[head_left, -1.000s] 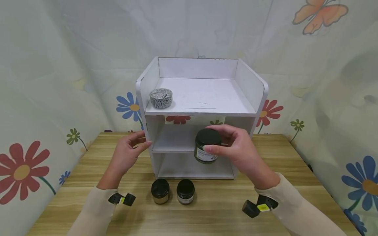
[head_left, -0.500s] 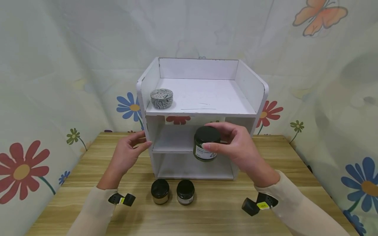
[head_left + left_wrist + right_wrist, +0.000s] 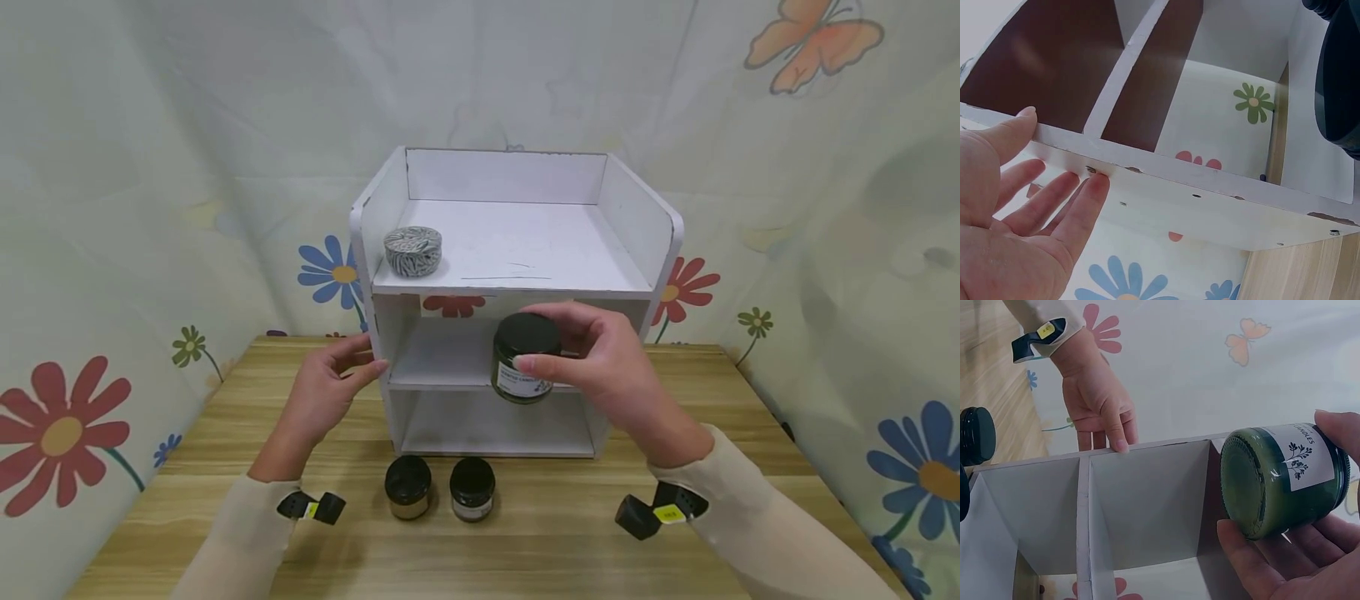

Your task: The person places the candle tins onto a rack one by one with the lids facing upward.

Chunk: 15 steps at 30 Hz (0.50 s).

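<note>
In my right hand [image 3: 611, 367] is a dark green glass candle jar [image 3: 525, 383] with a black lid and a white label, held in front of the white shelf's middle tier. My thumb lies on the jar's near side and the fingers reach round behind; the right wrist view shows its base turned toward the shelf. My left hand [image 3: 326, 387] holds the left side panel [image 3: 1166, 159] of the white shelf [image 3: 495, 290], thumb at its front edge, fingertips against the outer face. Two smaller dark-lidded jars, left [image 3: 407, 487] and right [image 3: 472, 490], stand before the shelf.
A grey-and-white patterned round tin [image 3: 413, 252] sits at the left of the shelf's top tier. The wooden table [image 3: 570, 533] carries the shelf. A curtain [image 3: 495, 75] printed with flowers hangs behind and at both sides.
My right hand has raised the candle jar slightly, closer to the middle tier's height. My left hand stays on the side panel, and the two small jars stand where they were.
</note>
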Tool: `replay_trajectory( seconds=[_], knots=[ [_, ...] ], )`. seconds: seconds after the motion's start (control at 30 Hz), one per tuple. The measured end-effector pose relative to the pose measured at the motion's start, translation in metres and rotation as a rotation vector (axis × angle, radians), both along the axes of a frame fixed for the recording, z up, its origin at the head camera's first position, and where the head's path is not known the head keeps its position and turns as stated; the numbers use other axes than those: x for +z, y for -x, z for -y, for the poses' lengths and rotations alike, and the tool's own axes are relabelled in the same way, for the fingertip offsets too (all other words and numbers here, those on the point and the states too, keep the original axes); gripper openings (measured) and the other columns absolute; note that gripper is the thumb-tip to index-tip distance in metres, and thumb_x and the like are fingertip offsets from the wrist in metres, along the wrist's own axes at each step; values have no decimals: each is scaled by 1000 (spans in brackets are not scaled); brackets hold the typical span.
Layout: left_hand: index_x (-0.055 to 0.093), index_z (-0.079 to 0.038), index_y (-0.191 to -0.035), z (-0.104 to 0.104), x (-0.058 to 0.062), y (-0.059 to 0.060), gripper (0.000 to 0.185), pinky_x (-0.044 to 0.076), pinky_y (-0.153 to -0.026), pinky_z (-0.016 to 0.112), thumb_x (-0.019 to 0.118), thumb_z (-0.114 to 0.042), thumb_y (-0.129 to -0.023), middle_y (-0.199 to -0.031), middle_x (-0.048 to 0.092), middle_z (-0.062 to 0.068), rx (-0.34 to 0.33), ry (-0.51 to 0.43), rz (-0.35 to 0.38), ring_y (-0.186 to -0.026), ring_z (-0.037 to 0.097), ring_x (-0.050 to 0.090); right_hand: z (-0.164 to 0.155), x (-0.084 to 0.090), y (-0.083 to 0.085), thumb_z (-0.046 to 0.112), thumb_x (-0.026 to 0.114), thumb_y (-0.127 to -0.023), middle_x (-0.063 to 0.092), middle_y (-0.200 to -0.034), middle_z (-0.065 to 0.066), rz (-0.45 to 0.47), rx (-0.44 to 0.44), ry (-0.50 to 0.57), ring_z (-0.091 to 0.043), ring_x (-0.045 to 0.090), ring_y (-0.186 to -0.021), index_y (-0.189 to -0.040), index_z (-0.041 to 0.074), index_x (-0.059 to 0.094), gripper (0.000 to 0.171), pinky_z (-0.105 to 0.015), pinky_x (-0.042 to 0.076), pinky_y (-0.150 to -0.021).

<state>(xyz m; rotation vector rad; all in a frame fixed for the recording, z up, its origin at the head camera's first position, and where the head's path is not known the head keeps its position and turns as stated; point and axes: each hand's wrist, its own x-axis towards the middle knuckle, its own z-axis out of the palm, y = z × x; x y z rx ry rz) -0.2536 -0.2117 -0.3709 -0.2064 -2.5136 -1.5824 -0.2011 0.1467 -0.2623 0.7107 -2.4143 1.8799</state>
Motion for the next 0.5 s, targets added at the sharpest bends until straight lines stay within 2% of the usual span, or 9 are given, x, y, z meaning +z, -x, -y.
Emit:
replay_trajectory(
  seconds=[0.5],
  knots=[
    [57, -22, -148, 1, 0, -2, 61, 52, -106, 55, 73, -46, -93, -148, 59, 7, 6, 15, -3, -131, 33, 61, 4, 9, 3, 23, 85, -85, 71, -120, -7, -32, 11, -5, -27, 69, -101, -128, 19, 70, 46, -30, 62, -83]
  ],
)
